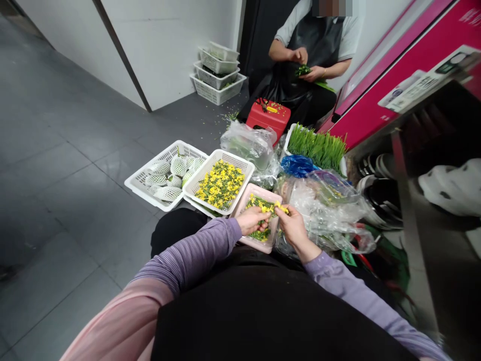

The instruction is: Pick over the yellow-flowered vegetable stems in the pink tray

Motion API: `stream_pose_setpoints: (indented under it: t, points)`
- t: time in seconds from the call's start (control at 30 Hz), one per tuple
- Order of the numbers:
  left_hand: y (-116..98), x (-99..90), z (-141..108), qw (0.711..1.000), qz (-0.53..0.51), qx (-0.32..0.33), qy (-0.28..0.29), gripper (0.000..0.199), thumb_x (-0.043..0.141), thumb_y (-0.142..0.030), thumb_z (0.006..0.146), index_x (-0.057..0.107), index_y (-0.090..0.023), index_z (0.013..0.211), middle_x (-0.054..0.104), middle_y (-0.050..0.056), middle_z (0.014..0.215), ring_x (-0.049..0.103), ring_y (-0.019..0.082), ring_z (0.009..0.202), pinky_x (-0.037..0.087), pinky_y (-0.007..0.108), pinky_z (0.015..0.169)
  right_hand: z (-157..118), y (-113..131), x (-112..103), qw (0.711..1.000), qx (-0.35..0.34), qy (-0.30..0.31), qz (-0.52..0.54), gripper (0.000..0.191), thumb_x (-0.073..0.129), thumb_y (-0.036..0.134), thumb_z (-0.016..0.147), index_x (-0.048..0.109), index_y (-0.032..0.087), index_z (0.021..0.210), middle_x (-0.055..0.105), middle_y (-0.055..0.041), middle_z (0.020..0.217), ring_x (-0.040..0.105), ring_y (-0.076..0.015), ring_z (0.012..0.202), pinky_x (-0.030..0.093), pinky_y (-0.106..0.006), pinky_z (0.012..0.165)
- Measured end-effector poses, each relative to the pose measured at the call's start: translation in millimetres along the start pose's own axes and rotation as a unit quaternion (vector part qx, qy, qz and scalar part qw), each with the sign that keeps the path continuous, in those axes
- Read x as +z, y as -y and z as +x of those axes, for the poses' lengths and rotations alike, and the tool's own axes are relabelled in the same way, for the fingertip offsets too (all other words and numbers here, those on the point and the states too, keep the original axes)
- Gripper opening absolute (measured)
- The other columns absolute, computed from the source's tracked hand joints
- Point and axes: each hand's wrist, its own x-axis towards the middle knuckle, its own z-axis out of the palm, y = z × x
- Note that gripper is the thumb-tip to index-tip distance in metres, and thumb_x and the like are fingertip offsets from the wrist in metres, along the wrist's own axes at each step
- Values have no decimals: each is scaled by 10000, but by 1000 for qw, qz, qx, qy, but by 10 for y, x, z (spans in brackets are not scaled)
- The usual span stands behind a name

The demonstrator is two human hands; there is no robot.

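Note:
Small yellow flowers on green stems (266, 205) are between my two hands, above a pale pink tray (245, 198). My left hand (252, 220) is closed around a bunch of them. With the fingertips pinched, my right hand (293, 223) grips yellow blossoms at the right end of the bunch. More green stems and yellow flowers (260, 234) lie in the tray under my hands. Just left of it, a white basket (192, 186) holds many loose yellow flowers (221, 184).
A larger white basket (137, 176) contains net-wrapped produce (160, 168). Plastic bags (315, 200) lie right of the tray, below a container of upright green stalks (315, 145). Across from me a person (319, 50) handles greens beside a red box (268, 118). Stacked baskets (218, 90) stand by the wall.

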Motion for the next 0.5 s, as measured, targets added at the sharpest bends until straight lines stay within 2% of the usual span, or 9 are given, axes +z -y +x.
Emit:
stream_pose_setpoints:
  t: [0.13,0.27,0.33,0.4,0.5]
  points:
    - [-29,29,-43,998,58,4,-10,215,625,-281,686,514,-118,771,381,-68,463,358,38,372,247,181,383,-4,-50,0,996,-51,-22,-72,294,652,434,592,529,187,696,512,29,536,416,-100,465,290,-218,410]
    - [-29,18,-39,996,90,1,-29,182,588,-279,711,513,-121,760,366,-71,415,345,41,357,232,174,376,-22,-28,25,991,-78,-43,-96,313,649,448,587,524,180,691,537,17,574,435,-107,506,306,-216,434]
    - [-20,12,-33,995,91,7,-28,166,581,-268,712,510,-124,753,359,-73,405,321,37,350,209,172,367,-37,-17,56,996,-44,-37,-61,303,650,437,597,501,189,689,477,44,511,375,-85,443,273,-209,399]
    - [-13,10,-32,996,83,11,-21,164,580,-262,708,519,-125,774,348,-77,407,300,33,346,185,172,360,-43,-18,71,999,24,-12,19,282,647,410,616,469,201,680,372,78,451,262,-58,372,209,-200,353]
    - [0,2,-34,998,67,-2,-11,230,598,-271,692,540,-124,858,334,-82,432,292,29,354,160,170,359,-23,-38,19,978,133,40,157,242,633,344,625,442,198,654,336,83,470,159,-37,351,142,-190,323]
